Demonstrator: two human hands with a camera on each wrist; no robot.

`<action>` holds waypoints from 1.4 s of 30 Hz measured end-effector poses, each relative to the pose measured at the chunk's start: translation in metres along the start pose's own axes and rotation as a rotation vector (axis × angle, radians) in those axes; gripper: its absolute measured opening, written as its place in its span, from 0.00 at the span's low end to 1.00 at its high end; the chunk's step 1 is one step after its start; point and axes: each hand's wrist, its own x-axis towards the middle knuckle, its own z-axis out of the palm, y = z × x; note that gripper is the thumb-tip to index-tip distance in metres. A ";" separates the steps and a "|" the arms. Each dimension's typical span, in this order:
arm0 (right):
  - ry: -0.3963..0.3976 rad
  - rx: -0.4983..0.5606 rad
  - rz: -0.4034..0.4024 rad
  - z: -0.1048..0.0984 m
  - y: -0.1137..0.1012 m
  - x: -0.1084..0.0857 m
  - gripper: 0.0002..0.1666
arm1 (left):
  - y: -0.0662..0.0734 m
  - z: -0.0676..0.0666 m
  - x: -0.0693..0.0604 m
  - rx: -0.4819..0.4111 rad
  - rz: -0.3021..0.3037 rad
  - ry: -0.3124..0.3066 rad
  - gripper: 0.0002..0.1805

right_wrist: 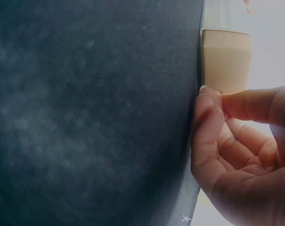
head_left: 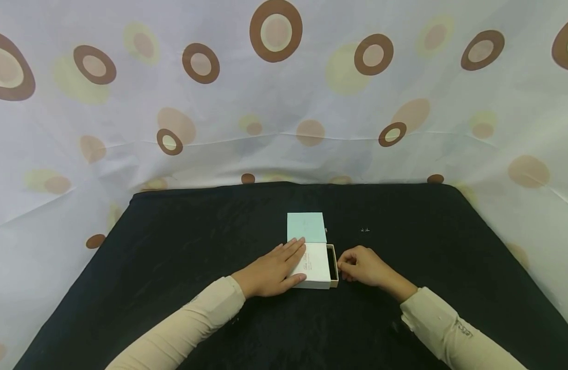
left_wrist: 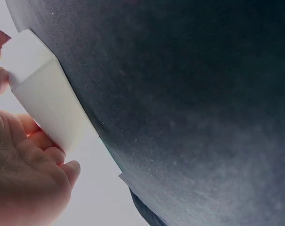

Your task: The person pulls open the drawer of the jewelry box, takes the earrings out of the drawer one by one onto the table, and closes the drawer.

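Note:
A small white drawer box (head_left: pixel 317 264) lies on the black cloth, its inner drawer (head_left: pixel 333 267) slid partway out to the right with a dark interior. My left hand (head_left: pixel 276 270) rests over the left part of the box, fingers stretched across its top and thumb near the front edge. At the drawer's outer end, my right hand (head_left: pixel 364 264) pinches with thumb and forefinger. The right wrist view shows those fingertips against the tan drawer face (right_wrist: pixel 227 61); what exactly lies between them is mostly hidden. Behind the box lies a mint-coloured panel (head_left: pixel 307 226), touching its back edge.
Two tiny silvery pieces (head_left: pixel 364 230) lie on the cloth beyond my right hand; one looks star-shaped (right_wrist: pixel 185 219) in the right wrist view. The black cloth (head_left: pixel 196 231) covers the table. A white curtain (head_left: pixel 284 97) with brown and tan circles hangs behind.

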 end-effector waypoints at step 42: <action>-0.012 0.035 0.000 -0.006 0.009 -0.007 0.09 | 0.001 0.000 0.000 0.011 -0.005 -0.004 0.39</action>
